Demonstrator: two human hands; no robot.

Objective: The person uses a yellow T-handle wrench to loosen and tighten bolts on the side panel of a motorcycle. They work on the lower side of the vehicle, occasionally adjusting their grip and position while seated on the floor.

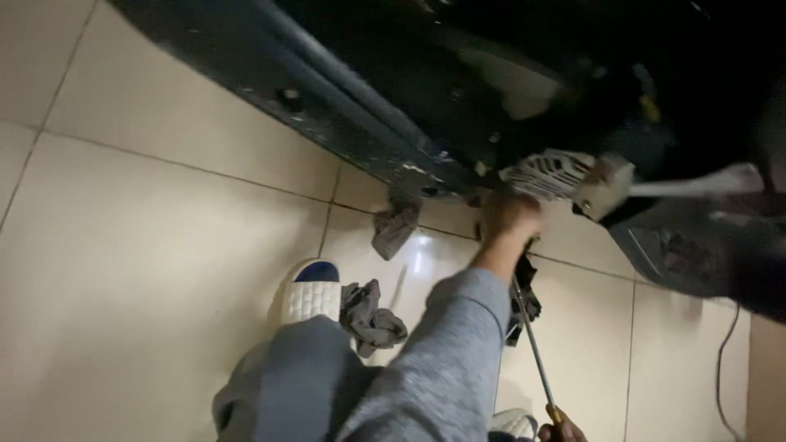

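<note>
The left hand (508, 219), in a grey sleeve, is reaching up under the dark car body sill (360, 123) and pressing against the slotted silver metal part (544, 173), which is sitting at the underside of the car, just right of the hand. The view is blurred, so I cannot tell whether the fingers are gripping or only touching it.

The right hand (563, 430), barely showing at the bottom edge, is closed around the yellow handle of a long thin-shafted screwdriver (532, 344), whose tip is pointing up toward the left hand.

To do this well, judging from the pose: the left hand should be steadying the metal part while the screwdriver tip is being guided in straight, since a slip could drop the part onto the beige floor tiles (164, 245).

A crumpled grey rag (372, 319) is lying beside the white slipper (311, 296); another grey rag (395, 227) is lying near the sill. No containers are showing, so no contents to report.
</note>
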